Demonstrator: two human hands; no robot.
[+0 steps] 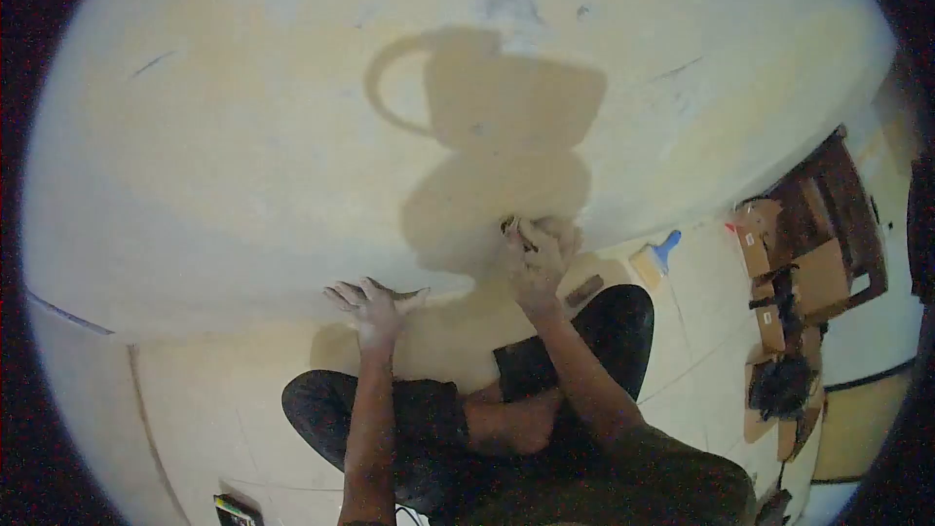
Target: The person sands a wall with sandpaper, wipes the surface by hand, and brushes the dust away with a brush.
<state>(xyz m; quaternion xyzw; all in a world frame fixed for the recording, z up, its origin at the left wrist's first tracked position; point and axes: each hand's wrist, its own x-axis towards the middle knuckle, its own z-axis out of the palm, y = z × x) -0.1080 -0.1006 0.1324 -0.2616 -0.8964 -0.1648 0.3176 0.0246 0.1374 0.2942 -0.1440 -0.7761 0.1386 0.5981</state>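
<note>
My right hand (pixel 542 255) is closed with its fingertips at the pale, scuffed wall (pixel 243 166). A small dark bit shows at the fingertips, too small to name. My left hand (pixel 375 308) is open, its fingers spread, at the foot of the wall. On the floor by my right knee lies a small brownish block (pixel 584 290). Just beyond it is a wide brush with a blue handle (pixel 666 249) and pale bristles.
Cardboard boxes (pixel 818 278) and a black bundle (pixel 782 388) stand to the right, beside dark wooden furniture (pixel 845 195). My crossed legs (pixel 623 326) are close to the wall. A small dark packet (pixel 237 509) lies at the lower left. My shadow covers part of the wall.
</note>
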